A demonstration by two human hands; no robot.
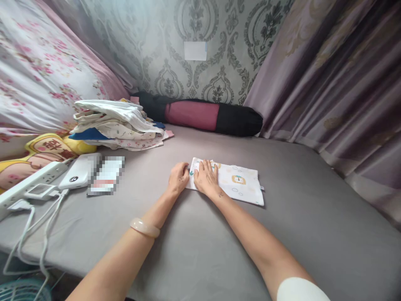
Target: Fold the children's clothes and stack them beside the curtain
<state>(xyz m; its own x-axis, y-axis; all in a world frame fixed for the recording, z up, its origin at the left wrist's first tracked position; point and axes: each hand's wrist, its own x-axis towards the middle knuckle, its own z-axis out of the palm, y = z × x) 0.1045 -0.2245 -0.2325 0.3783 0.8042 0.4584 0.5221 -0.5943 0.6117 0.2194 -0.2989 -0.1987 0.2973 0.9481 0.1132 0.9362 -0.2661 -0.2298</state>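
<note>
A folded white cloth [247, 177] printed with yellow lion faces and small outlines lies flat on the grey sheet, with a small tag at its right edge. My right hand [206, 177] rests palm down on its left part, fingers stretched out. At the cloth's left edge, my left hand [179, 177] has its fingers curled in around the border; the fingertips are partly hidden. A pale bangle [145, 228] circles my left wrist.
To the left are a pile of folded clothes [115, 127], a yellow plush [56, 146], a power strip [37, 179], a white power bank [78, 171] and a phone [106, 175]. White cables [46, 234] hang over the edge. A black and maroon bolster [200, 115] lies along the wall.
</note>
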